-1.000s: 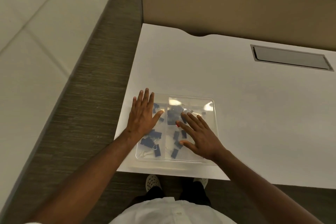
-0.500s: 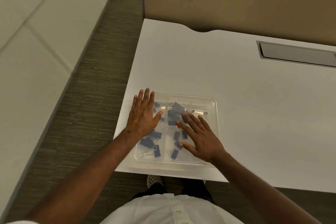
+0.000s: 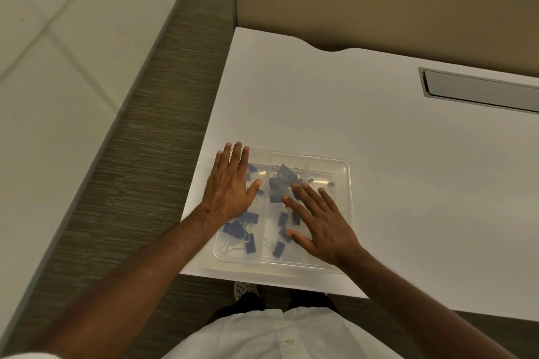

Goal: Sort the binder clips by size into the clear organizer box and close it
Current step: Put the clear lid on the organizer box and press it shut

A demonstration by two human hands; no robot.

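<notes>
Under both flat palms, near bench edge: clear plastic organizer box (image 3: 341, 172), lid down, blue binder clips (image 3: 237, 229) inside compartments. I read left hand (image 3: 230, 186) and right hand (image 3: 323, 227), each grip spread, pinching nothing, as pressing it shut.

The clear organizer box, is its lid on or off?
On: both hands, left hand and right hand, lie flat on the clear organizer box, clips beneath.
</notes>
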